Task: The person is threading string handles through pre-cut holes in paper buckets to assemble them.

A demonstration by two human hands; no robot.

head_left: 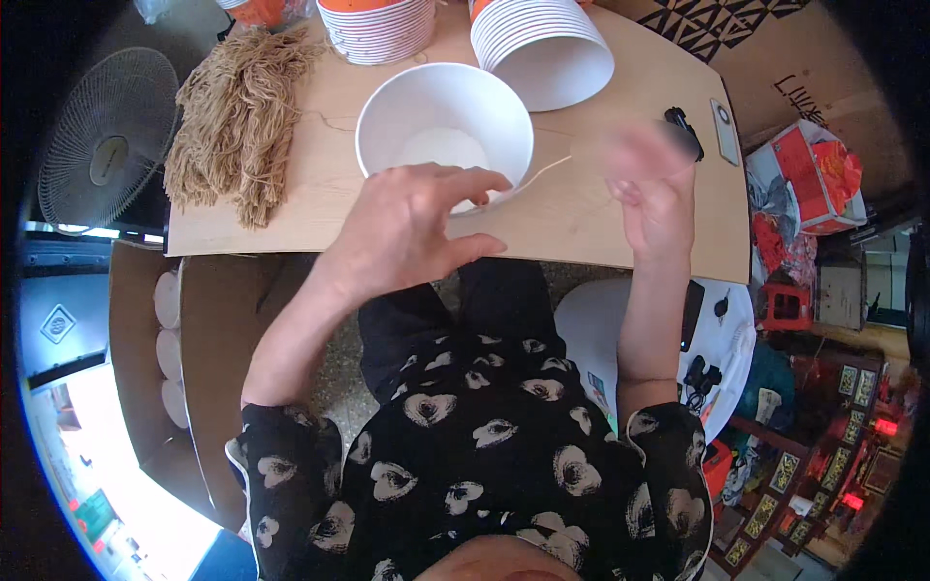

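A white paper bucket sits on the table with its wide mouth toward me. My left hand is at its near rim, thumb and fingers apart; whether the fingertips touch the rim I cannot tell. A thin tan cord runs from the bucket's right rim toward my right hand. That hand is raised over the table's right side, its fingers closed, apparently on the cord. A blur covers part of the fingers and the cord's end. To the left lies a bundle of tan cords.
Stacks of nested paper buckets stand at the table's far side. A black object and a phone-like slab lie at the right edge. A fan stands left; below it, an open cardboard box holds white round items.
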